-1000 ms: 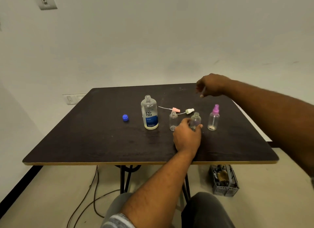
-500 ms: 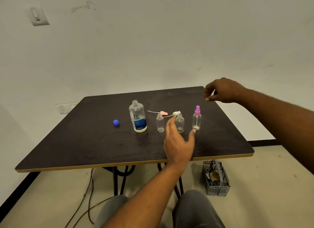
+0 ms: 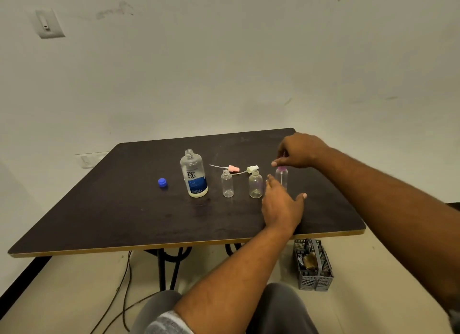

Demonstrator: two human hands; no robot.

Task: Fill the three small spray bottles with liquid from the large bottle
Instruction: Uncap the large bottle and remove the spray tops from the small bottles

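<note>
Dark laminate covers the table (image 3: pixel 124 209), and near its middle stands the uncapped large bottle (image 3: pixel 194 174), its blue cap (image 3: pixel 162 182) lying toward the left edge. To the right of it stand two open small bottles, the first (image 3: pixel 227 183) and the second (image 3: pixel 255 184), with their pulled spray heads, one pink (image 3: pixel 233 168) and one cream (image 3: pixel 252 169), lying just behind them toward the far edge. The third small bottle (image 3: pixel 281 176) is the only one with its purple spray top in place. Half a second ago the right hand (image 3: pixel 300 150) hovered nearer the far right corner; it has come in and now sits over that purple top, fingers bunched at it, though I cannot tell whether they actually pinch it yet. The left hand (image 3: pixel 281 204), which a second ago was at the second bottle, has let go and moved right; it is spread wide, thumb out, just in front of the third bottle and seemingly not closed on it. So the work has passed to opening the last bottle; none appears filled.
</note>
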